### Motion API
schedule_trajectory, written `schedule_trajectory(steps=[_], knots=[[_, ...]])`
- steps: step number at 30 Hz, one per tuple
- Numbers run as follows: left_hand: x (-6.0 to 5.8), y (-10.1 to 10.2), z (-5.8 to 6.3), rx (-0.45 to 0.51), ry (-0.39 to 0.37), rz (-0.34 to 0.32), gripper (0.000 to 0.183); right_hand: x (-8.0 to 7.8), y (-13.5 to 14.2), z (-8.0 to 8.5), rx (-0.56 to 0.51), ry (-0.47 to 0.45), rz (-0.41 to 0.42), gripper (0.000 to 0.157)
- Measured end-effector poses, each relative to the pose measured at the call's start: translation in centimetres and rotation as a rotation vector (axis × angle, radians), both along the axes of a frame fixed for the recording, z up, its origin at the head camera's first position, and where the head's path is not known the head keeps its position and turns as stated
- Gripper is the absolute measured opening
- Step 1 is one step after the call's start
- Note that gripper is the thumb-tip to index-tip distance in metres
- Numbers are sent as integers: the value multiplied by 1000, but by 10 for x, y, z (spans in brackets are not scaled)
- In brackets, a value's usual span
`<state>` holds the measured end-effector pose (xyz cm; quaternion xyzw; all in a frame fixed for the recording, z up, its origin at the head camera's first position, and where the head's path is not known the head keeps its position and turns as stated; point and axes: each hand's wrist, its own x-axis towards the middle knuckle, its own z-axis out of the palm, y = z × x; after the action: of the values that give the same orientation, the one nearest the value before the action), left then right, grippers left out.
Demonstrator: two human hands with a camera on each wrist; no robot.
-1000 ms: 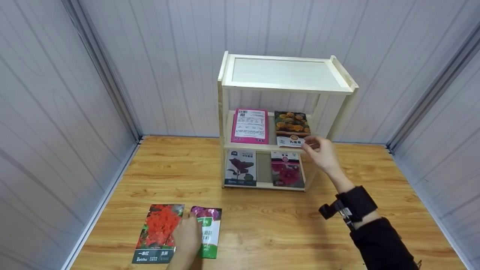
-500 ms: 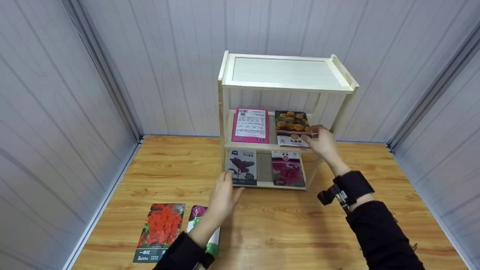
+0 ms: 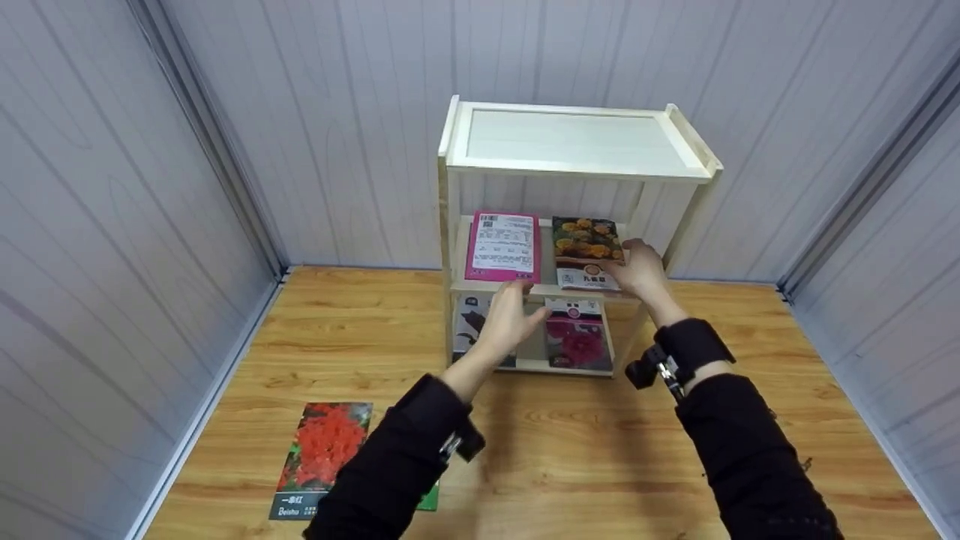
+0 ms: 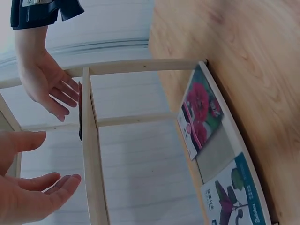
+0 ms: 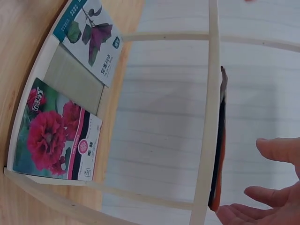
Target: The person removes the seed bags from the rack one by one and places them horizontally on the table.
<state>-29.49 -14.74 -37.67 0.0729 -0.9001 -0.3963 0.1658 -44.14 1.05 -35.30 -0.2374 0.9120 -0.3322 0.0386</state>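
Observation:
My right hand (image 3: pixel 641 274) is at the right edge of a seed packet with orange flowers (image 3: pixel 585 238), which lies on the middle shelf. In the right wrist view, its fingertips (image 5: pixel 225 215) meet or nearly meet that packet's edge, thumb apart. My left hand (image 3: pixel 504 324) hovers before the shelf front, fingers loosely extended and holding nothing, just below a pink-edged packet (image 3: pixel 502 247) lying back side up. On the bottom shelf are a pink-flower packet (image 3: pixel 576 337) and a dark-leaf packet (image 4: pixel 229 199), the latter partly hidden by my left hand in the head view.
The small pale wooden shelf unit (image 3: pixel 574 142) stands on the wood-grain table (image 3: pixel 570 450) near the back wall. A red-flower packet (image 3: pixel 330 446) lies at the front left. Beside it, a green corner of another packet (image 3: pixel 429 498) shows under my left sleeve.
My left hand has left the purple-and-green packet on the table and moved up and right to the shelf. My right hand has shifted slightly up along the orange-flower packet's edge.

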Motion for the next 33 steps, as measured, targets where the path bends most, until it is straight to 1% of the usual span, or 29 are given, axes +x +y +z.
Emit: schedule_trajectory(steps=[3, 5, 8, 9, 11, 15, 17, 19, 22, 24, 25, 26, 27, 29, 30, 31, 32, 33], knots=[[-18, 3, 8, 79, -26, 11, 46, -2, -3, 2, -2, -50, -24, 58], [-28, 5, 13, 128, -55, 25, 48, -3, -6, 3, 3, -69, -40, 58], [-39, 9, 18, 165, -105, 50, 50, -5, -9, 3, 17, -71, -54, 58], [-42, 11, 19, 169, -112, 56, 48, -5, -10, 3, 20, -73, -57, 58], [-48, 14, 21, 163, -130, 59, 46, -7, -11, 2, 26, -77, -62, 57], [-55, 20, 23, 168, -142, 70, 46, -9, -12, 1, 37, -90, -69, 57], [-58, 23, 24, 185, -155, 80, 53, -9, -13, 2, 45, -94, -70, 57], [-60, 25, 24, 196, -164, 85, 57, -10, -14, 2, 49, -104, -73, 59], [-63, 26, 25, 248, -174, 103, 62, -12, -16, 2, 44, -109, -82, 61], [-68, 25, 22, 303, -167, 102, 58, -20, -17, -3, 36, -115, -90, 63], [-78, 22, 12, 337, -134, 98, 56, -25, -17, -6, 33, -114, -92, 64], [-84, 20, 7, 391, -122, 92, 52, -38, -16, -16, 26, -86, -95, 67], [-92, 18, 1, 422, -112, 85, 50, -45, -15, -22, 25, -91, -100, 69], [-115, 11, -19, 500, -98, 72, 44, -63, -13, -36, 11, -92, -103, 75], [-130, 7, -34, 512, -80, 82, 43, -71, -12, -42, 4, -92, -109, 76], [-145, 3, -49, 519, -62, 91, 41, -73, -10, -42, -9, -104, -99, 75], [-156, 1, -59, 540, -83, 102, 39, -84, -9, -51, -22, -90, -98, 76], [-174, -5, -76, 535, -82, 110, 39, -86, -9, -51, -24, -129, -96, 77]])
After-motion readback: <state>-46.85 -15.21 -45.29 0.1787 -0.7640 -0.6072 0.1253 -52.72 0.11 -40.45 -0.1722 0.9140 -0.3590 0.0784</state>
